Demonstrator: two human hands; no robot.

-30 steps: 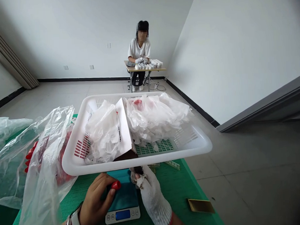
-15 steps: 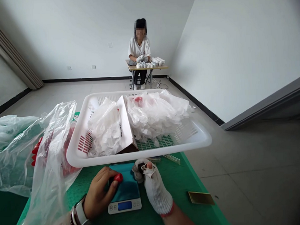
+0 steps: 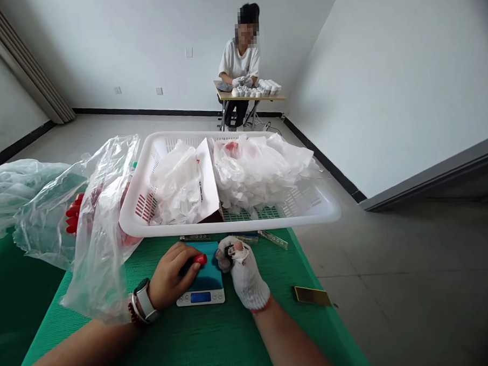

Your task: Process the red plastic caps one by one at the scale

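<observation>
"Left grip (image 3: 173,276) holds what?"
"A red piece (image 3: 201,259), short, round and shiny, over the scale's (image 3: 208,277) blue top."
"How many?"
"One red piece in it, one scale, one white basket (image 3: 230,227)."
"How wide?"
"Thumb and finger sit slightly apart, piece between. Right grip (image 3: 243,272), in a white glove (image 3: 252,290), curls by a dark thing (image 3: 228,250). Can't tell if it holds that."

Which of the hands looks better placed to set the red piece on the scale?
Left, most likely: the left hand grips the red piece over the scale, while the gloved right hand is at the scale's right edge, curled around something dark.
</observation>
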